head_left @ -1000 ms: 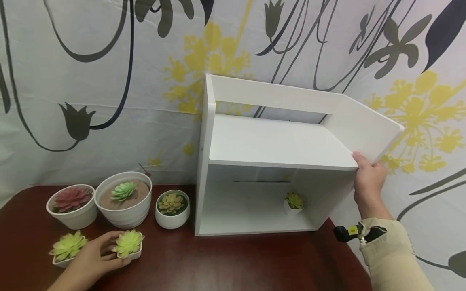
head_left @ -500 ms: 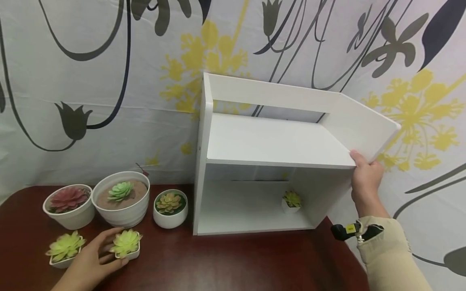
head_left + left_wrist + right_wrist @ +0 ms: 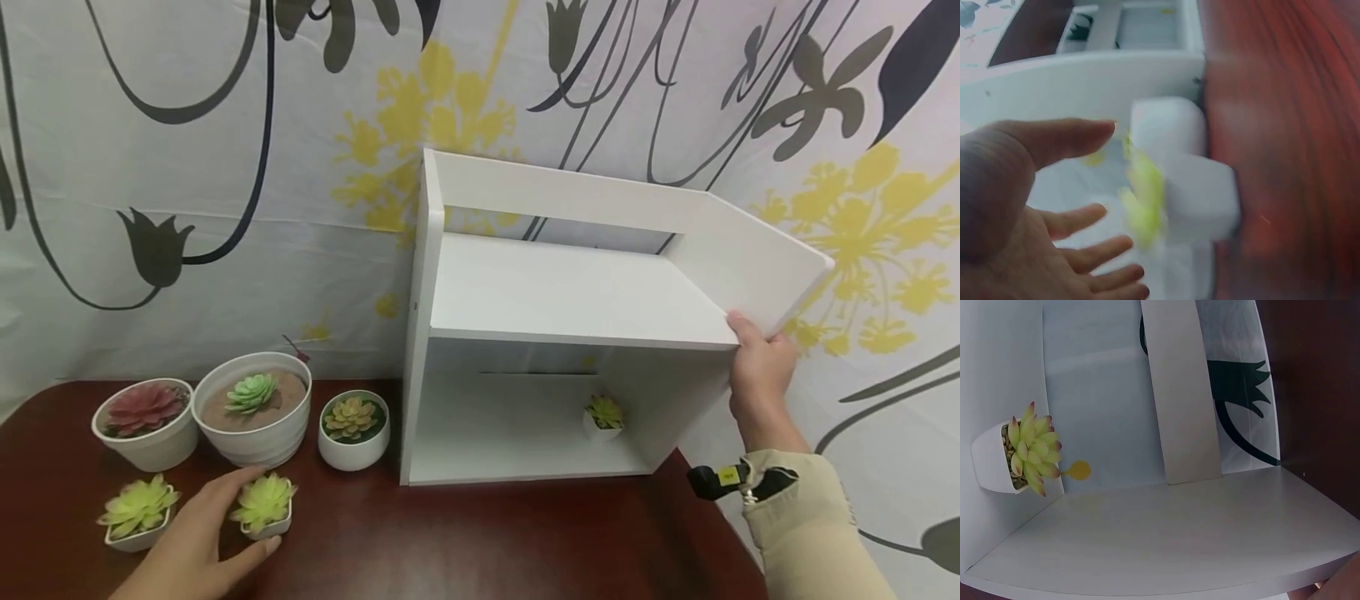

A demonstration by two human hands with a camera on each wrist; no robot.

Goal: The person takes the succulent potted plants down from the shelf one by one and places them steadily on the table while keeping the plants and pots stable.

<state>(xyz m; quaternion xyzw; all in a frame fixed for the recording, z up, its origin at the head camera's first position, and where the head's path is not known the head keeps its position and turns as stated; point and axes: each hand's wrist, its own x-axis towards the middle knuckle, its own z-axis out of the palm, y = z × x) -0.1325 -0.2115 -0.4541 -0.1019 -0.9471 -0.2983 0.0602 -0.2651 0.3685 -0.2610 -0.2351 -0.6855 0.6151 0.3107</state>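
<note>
My left hand point(image 3: 198, 533) is spread beside a small yellow-green potted succulent point(image 3: 264, 500) on the table, thumb and fingers apart. In the left wrist view its fingers stand clear of the blurred white pot point(image 3: 1200, 197). A matching succulent point(image 3: 133, 510) stands left of that hand, partly behind it. My right hand point(image 3: 759, 371) grips the right side panel of a white two-tier shelf point(image 3: 577, 287), thumb at the upper board's corner. Another small succulent point(image 3: 603, 417) stands inside the lower compartment at the right; the right wrist view shows its pink-tipped leaves point(image 3: 1034, 450).
Along the back left stand a red succulent in a white pot point(image 3: 150, 446), a larger ribbed pot point(image 3: 258, 446) with a green succulent, and a low round pot point(image 3: 354, 454). A patterned cloth point(image 3: 300, 150) hangs behind the dark red table point(image 3: 480, 542).
My left hand's thumb and fingers have opened away from the small succulent, which stays in place. The right hand keeps its grip on the shelf.
</note>
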